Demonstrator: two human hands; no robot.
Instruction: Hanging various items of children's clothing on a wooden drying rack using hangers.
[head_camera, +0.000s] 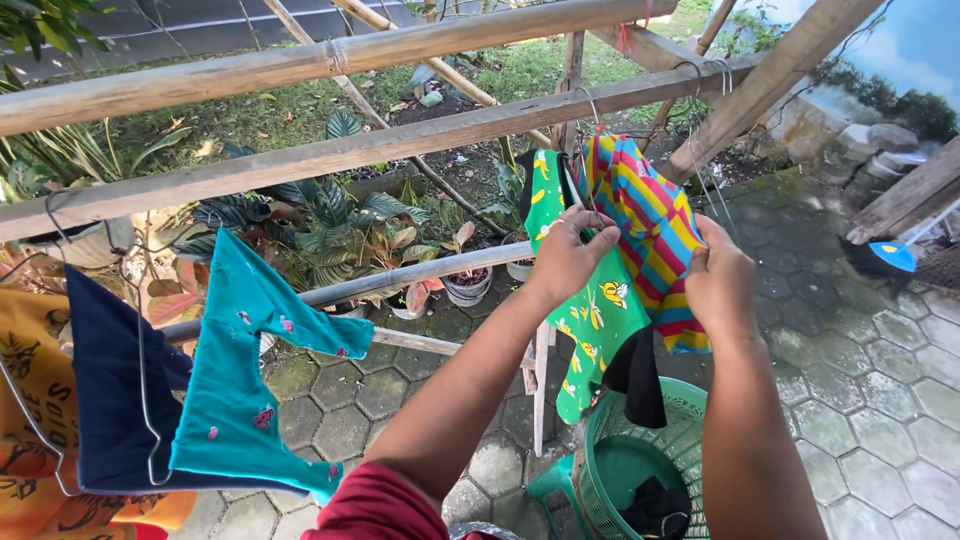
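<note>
Hanging from a thin wire hanger on the grey bamboo rail (400, 145), the striped garment of red, yellow and blue cloth (650, 215) drapes downward, its long axis near vertical, directly above the green plastic laundry basket (600, 450). The left hand (572, 255) pinches the cloth's upper edge below the rail, its grip narrow and closed on fabric; the right hand (720, 285) holds the garment's far side, fingers curled into the cloth. Both hands lie at equal height, the left nearer the hanger hook. A green shirt with yellow banana print (590, 320) hangs beside the striped garment, between the hands and the basket. A teal cloth (240, 390) hangs well left of the basket.
</note>
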